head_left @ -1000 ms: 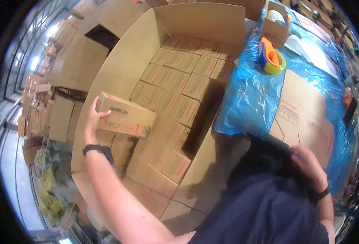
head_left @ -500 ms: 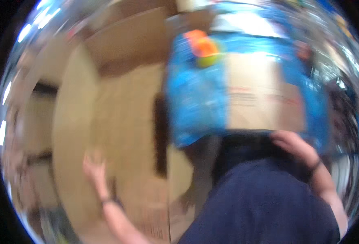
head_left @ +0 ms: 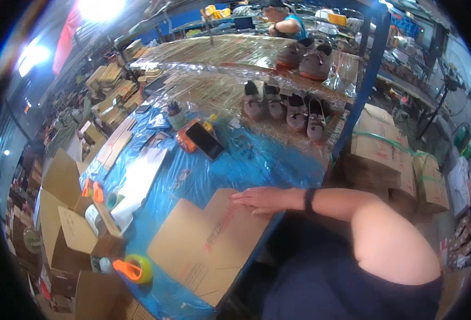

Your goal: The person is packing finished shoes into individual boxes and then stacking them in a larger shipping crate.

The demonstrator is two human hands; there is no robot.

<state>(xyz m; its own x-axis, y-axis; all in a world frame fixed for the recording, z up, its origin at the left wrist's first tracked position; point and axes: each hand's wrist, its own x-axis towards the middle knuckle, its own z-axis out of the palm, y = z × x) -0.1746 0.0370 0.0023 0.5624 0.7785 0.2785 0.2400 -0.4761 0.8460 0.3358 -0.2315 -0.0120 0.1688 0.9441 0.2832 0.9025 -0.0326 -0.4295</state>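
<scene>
A flat brown cardboard piece with red print lies on the blue plastic covering of the table. My right hand, a dark band on its wrist, rests on the far right part of this cardboard. Its fingers are stretched out and lie flat, gripping nothing. My left hand is out of view. Left of the cardboard, an orange tape dispenser with a yellow-green roll sits near the table edge. Farther back on the table are a dark phone and white paper.
Grey shoes stand in pairs on a shelf with plastic-wrapped boards at the back. An open carton is at the left. Strapped cardboard stacks stand at the right, beyond a blue post. Another person is in the far background.
The view has swung from the large carton at left to the table and shelf. My left hand has gone out of view. My right hand now lies farther onto the cardboard.
</scene>
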